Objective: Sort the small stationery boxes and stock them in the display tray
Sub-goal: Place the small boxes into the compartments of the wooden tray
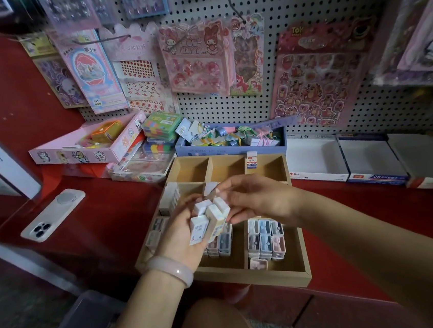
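A wooden display tray [280, 274] with several compartments sits on the red counter. My left hand [180, 237] grips a bunch of small white stationery boxes [210, 218] above the tray's middle. My right hand [256, 199] reaches in from the right and pinches one box at the top of the bunch. Rows of pastel boxes [265, 240] fill the near right compartment, and more boxes [222, 244] stand in the near middle one. White boxes [169, 199] are stacked at the tray's left. A single white box [251, 161] leans in a far compartment.
A phone [52, 214] lies on the counter at left. Behind the tray stand a blue box of trinkets [231, 146] and a pink carton [88, 145]. Open white cartons [343, 161] line the right. Sticker packs hang on the pegboard [300, 8].
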Demonstrator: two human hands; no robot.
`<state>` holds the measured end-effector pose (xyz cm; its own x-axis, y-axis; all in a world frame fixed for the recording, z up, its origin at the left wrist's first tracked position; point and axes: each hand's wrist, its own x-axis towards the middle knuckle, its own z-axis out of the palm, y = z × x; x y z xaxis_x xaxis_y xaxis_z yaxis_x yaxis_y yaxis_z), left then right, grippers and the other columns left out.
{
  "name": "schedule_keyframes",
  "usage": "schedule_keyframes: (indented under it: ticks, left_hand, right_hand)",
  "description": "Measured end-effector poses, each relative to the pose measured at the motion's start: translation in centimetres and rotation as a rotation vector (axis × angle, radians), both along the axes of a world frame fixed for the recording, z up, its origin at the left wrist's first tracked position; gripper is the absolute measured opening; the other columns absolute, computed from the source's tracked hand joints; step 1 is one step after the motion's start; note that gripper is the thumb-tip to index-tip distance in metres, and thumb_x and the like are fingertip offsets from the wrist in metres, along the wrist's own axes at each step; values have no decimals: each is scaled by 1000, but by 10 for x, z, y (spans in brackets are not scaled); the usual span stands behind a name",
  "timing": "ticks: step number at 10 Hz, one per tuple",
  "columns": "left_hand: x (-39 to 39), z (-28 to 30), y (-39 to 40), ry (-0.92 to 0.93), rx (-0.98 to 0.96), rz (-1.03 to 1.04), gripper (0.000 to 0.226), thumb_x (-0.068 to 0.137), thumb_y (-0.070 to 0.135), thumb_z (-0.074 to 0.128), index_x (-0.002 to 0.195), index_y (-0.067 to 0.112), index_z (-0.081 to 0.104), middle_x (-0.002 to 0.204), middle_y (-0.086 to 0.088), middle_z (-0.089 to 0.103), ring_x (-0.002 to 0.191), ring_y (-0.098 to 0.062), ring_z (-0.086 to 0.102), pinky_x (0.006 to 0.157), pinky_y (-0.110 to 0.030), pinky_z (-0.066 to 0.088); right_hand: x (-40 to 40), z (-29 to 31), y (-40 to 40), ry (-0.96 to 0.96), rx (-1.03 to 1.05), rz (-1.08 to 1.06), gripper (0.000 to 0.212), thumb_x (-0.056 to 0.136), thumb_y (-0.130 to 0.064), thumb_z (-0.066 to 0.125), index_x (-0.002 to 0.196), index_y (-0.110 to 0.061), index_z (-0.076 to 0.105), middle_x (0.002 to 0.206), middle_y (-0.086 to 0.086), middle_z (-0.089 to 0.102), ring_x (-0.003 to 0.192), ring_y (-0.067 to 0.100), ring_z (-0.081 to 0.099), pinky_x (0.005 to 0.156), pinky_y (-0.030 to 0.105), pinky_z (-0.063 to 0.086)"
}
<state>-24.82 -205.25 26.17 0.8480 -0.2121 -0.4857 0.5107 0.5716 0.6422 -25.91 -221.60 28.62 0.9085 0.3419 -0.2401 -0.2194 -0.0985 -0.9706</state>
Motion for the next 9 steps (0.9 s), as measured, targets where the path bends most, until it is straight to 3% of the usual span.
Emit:
schedule_keyframes:
  ticks: [1, 2, 3, 4, 5, 6, 7, 8, 9]
  left_hand:
    - [-4, -2, 0, -181, 182, -63, 23, 96, 11, 39, 99, -2, 58, 76, 1, 72, 67, -10, 64, 63, -23, 49]
    - [-6, -1, -3, -257, 262, -76, 27, 99, 9, 35, 82, 14, 55, 50, 13, 64, 66, -7, 58, 62, -23, 47]
    - [1, -7, -7, -224, 177, -72, 25, 99, 10, 34, 89, 14, 57, 55, 13, 67, 71, -8, 60, 59, -21, 49]
    - [5, -7, -6, -163, 73, -108, 29, 99, 18, 37, 112, 6, 61, 72, 4, 68, 58, -4, 65, 50, -16, 49]
    - [6, -5, -4, -172, 93, -121, 28, 97, 16, 41, 92, 11, 68, 73, 0, 64, 58, -8, 64, 53, -18, 50]
    - [3, -6, -1, -215, 180, -85, 37, 98, 16, 40, 74, 18, 68, 60, 3, 64, 66, -11, 59, 64, -25, 46]
    - [4, -7, 0, -207, 146, -104, 44, 99, 11, 36, 76, 15, 73, 67, 3, 71, 72, -14, 64, 69, -28, 49]
    - [6, -7, -1, -205, 114, -132, 56, 97, 11, 37, 59, 18, 77, 65, 4, 70, 60, -6, 66, 66, -22, 50]
    - [9, -8, -3, -172, 112, -105, 39, 97, 17, 39, 81, 14, 74, 70, 1, 70, 70, -13, 64, 72, -27, 46]
  right_hand:
    - [-1, 2, -1, 7, 23, -52, 24, 92, -10, 56, 115, -2, 53, 91, 13, 65, 76, 15, 67, 73, 21, 57]
    - [-3, 8, -3, 2, 22, -133, 20, 91, -4, 56, 110, -3, 54, 87, 11, 64, 68, 13, 67, 69, 20, 57]
    - [-1, 13, -8, -42, -45, -224, 11, 92, -3, 54, 103, -4, 55, 85, 10, 63, 62, 9, 65, 68, 21, 56]
    - [3, 12, -19, -49, -38, -285, 4, 92, -6, 55, 95, -6, 56, 86, 13, 67, 66, 10, 66, 69, 22, 57]
    - [5, 11, -33, -49, 14, -366, 7, 91, -7, 56, 87, -11, 56, 83, 11, 68, 65, 11, 66, 62, 18, 57]
    - [13, 4, -52, -161, -168, -450, 9, 92, -7, 55, 88, -14, 56, 84, 11, 67, 63, 13, 64, 58, 20, 55]
    - [24, -10, -79, -397, -794, -426, 18, 91, -8, 56, 108, -12, 55, 96, 9, 67, 78, 21, 65, 69, 33, 56]
    - [31, -26, -87, -447, -1087, -293, 20, 92, -12, 53, 111, -9, 56, 105, 9, 67, 91, 26, 62, 73, 31, 50]
    - [39, -44, -76, -448, -1157, -250, 17, 94, -14, 50, 109, -10, 56, 105, 10, 64, 91, 26, 60, 68, 26, 42]
